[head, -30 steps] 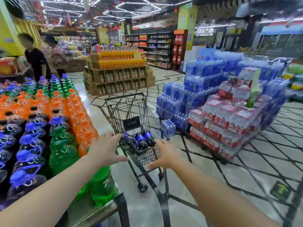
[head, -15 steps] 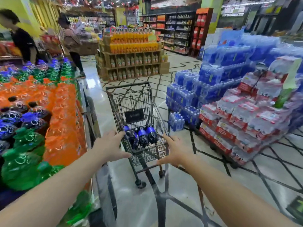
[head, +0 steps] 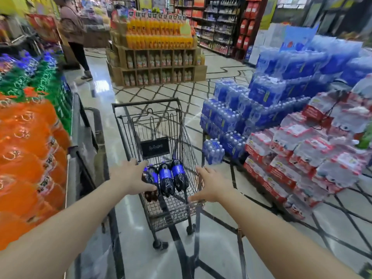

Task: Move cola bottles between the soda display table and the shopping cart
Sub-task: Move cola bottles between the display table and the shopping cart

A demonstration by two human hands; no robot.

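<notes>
A: Where do the cola bottles (head: 165, 177) sit?

B: Three of them lie side by side on the floor of the shopping cart (head: 147, 106), at the near end, caps pointing away from the person. The soda display table (head: 75, 125) runs along the person's left, packed with orange and green bottles, close beside the cart.

A: How would those bottles handle?

B: They look like large, full plastic bottles, so probably heavy for one hand and rigid enough while sealed. The smooth rounded body and glossy blue label would likely be slippery. The safest hold is probably around the narrower shoulder or neck, or a full wrap at the middle, with the other hand under the base if needed. Dropping one would probably dent it or shake the contents, not shatter it.

A: And the hands?

B: The left hand (head: 131, 177) reaches over the near left rim, fingers spread and lightly bent, and overlaps the leftmost bottle. It seems to touch it or hover just above; a closed grasp is not shown. The right hand (head: 212, 185) is at the near right corner of the cart, fingers relaxed and loosely extended, at or on the wire rim, holding no bottle
</notes>
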